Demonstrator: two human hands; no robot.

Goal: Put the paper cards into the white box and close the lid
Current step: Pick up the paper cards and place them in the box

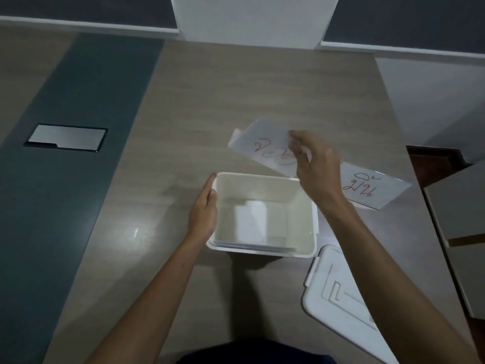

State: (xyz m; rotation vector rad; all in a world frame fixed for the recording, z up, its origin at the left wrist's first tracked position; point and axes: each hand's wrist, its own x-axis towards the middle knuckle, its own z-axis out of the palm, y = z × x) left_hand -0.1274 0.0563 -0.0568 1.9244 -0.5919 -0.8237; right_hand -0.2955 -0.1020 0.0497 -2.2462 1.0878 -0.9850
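The white box [265, 179] stands open on the wooden table, with several paper cards leaning inside along its near wall [252, 246]. My left hand [203, 208] rests flat against the box's left wall, fingers together. My right hand [316, 166] is raised beyond the box's far right corner and pinches a white paper card with red writing [262, 145], which is tilted above the table. Another card with red writing [372, 187] lies flat on the table to the right. The white lid [338, 292] lies on the table to the right of the box, near me.
A dark strip with a metal cable hatch [67, 137] runs along the table's left side. A white chair back [252, 19] stands at the far edge. Grey cardboard boxes [456, 206] sit past the table's right edge.
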